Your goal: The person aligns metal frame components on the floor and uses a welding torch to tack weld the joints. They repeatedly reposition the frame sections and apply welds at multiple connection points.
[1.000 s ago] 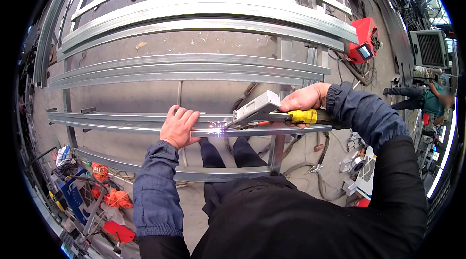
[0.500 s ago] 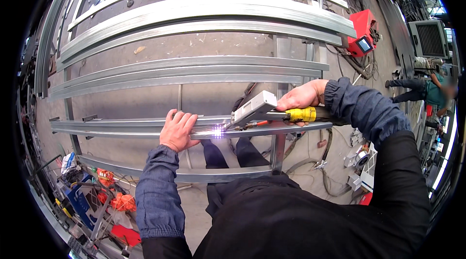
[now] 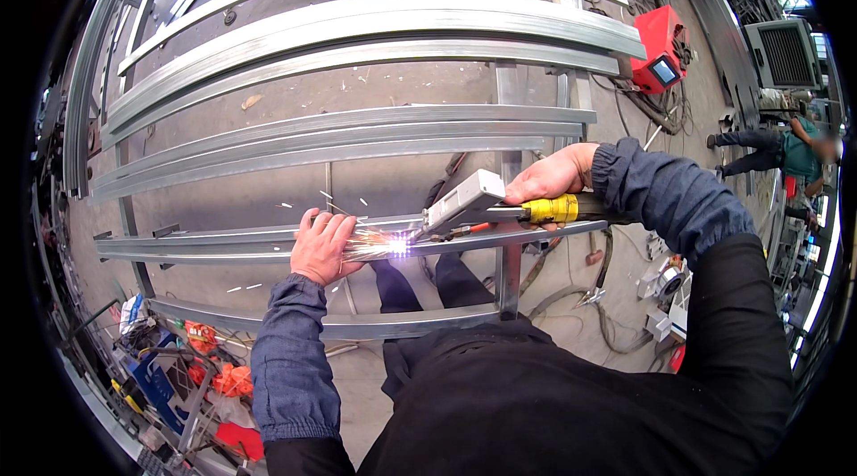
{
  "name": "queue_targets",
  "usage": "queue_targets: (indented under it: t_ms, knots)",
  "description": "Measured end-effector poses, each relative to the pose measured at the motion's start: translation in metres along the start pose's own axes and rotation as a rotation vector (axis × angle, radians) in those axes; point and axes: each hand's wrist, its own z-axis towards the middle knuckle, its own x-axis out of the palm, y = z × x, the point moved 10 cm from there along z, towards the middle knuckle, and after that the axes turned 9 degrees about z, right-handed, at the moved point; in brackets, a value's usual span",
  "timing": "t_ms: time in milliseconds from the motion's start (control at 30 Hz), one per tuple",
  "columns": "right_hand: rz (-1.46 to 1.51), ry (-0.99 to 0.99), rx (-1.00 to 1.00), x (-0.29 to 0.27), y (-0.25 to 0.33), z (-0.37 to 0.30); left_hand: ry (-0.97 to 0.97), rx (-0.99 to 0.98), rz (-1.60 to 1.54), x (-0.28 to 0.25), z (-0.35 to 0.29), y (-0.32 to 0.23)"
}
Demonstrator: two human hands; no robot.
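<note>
My right hand [image 3: 555, 179] is wrapped round the yellow-banded grip of a handheld welding gun [image 3: 464, 201] with a pale grey body. The gun's tip points down and left onto a long galvanized steel rail [image 3: 214, 246]. A bright white-violet glow [image 3: 398, 246] burns at the tip, and orange sparks spray left from it toward my other hand. My left hand [image 3: 321, 248] grips the rail just left of the glow, its fingers laid over the top; its thumb is hard to see. Neither hand wears a glove.
More steel rails [image 3: 357, 20] lie across the frame beyond, and a crossbar [image 3: 411, 324] runs close to my body. A red machine with a screen [image 3: 661, 52] stands at right among hoses [image 3: 603, 297]. Orange bags [image 3: 232, 379] lie lower left. A person [image 3: 794, 153] is far right.
Sparks have burst out from the glow, which looks brighter now. Both hands and the gun keep nearly the same place on the rail; the whole view has shifted slightly.
</note>
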Motion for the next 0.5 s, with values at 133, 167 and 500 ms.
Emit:
queue_targets:
  t_ms: [133,167,500]
  knots:
    - [0.026,0.002,-0.011,0.001,0.0004,-0.0013,-0.002,-0.002,-0.003,0.0019,0.0011,0.0013]
    - [0.028,0.011,-0.014,0.0021,0.001,-0.0015,-0.008,0.0,-0.006,0.0025,0.0006,0.0019]
    - [0.032,-0.006,-0.019,0.0056,0.0014,-0.0061,-0.035,0.01,-0.003,-0.0043,0.0011,0.0031]
